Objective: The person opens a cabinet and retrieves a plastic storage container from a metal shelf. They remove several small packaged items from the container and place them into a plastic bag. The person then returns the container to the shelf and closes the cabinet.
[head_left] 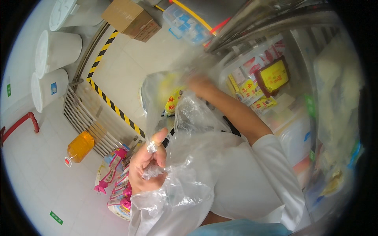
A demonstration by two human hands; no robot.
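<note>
My left hand (147, 167) is closed on the bunched edge of a large clear plastic bag (193, 114), whose film also drapes down over my forearm and lap. Inside the bag lies a yellow packet (172, 101) with red print, with more yellow blurred beside it. My right hand (201, 84) is at the bag's far right side, smeared by motion, so its fingers and anything in them cannot be made out. To its right, a clear plastic bin (228, 67) holds several yellow packets (251, 89) and a yellow packet with a dark red border (274, 76).
White lidded buckets (59, 53) stand far left, near a cardboard box (130, 19) and a clear blue-lidded tub (185, 25). A metal rack (88, 122), an oil jug (80, 146) and pink-topped bags (114, 169) are at left. Striped tape (114, 106) marks the floor.
</note>
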